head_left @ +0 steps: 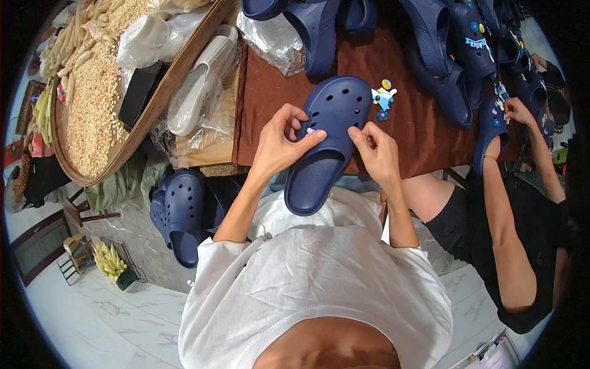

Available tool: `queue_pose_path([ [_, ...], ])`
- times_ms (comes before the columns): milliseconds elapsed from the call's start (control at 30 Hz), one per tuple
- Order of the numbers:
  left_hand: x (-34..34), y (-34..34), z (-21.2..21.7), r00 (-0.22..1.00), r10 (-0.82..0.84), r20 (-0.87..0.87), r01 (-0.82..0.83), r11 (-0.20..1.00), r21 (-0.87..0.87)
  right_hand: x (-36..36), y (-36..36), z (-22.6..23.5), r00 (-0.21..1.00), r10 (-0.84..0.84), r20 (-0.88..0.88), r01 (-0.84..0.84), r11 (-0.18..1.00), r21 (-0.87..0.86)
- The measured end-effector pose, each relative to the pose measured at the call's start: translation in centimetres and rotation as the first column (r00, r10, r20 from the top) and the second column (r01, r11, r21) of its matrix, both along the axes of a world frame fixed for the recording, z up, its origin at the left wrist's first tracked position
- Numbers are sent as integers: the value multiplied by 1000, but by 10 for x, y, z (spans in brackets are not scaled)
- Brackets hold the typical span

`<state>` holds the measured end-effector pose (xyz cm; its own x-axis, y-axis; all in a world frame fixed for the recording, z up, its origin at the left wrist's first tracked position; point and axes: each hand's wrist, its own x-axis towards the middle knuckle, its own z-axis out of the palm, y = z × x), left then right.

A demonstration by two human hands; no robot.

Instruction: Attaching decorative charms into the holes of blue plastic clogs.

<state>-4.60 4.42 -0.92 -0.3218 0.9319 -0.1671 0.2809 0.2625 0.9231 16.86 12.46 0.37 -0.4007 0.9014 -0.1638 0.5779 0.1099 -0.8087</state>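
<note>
Item: navy perforated clog, lying on the brown cloth at the near table edge, heel end overhanging toward the person's white shirt, toe pointing away; its long axis runs from near-left to far-right, slightly tilted. Left hand: set against the clog's left flank, thumb and forefinger closed on a small pale charm at a hole in the upper, other fingers curled above it. Right hand: at the clog's right flank, fingertips pressed together on the upper's edge, steadying it; whether anything small sits between them cannot be told. The charm lies between the two hands, just inside the left thumb, so the left hand is the nearer. Adjacent: a loose cluster of bright charms on the cloth just beyond the toe, right of it, nearer the right hand. Further stock: more navy clogs along the far edge, a white slipper in plastic, a round woven tray of grain at left, spare clogs below the table. A second person's hand works on another clog at far right.
</note>
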Motion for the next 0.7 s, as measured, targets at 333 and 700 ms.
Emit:
queue_pose_path([
  [333,8,0,14,984,-19,-180,41,992,120,-7,-9,-2,972,70,223,-159,897,413],
  [700,21,-1,-2,965,140,-221,-64,945,320,3,20,-26,996,-34,83,6,947,321],
])
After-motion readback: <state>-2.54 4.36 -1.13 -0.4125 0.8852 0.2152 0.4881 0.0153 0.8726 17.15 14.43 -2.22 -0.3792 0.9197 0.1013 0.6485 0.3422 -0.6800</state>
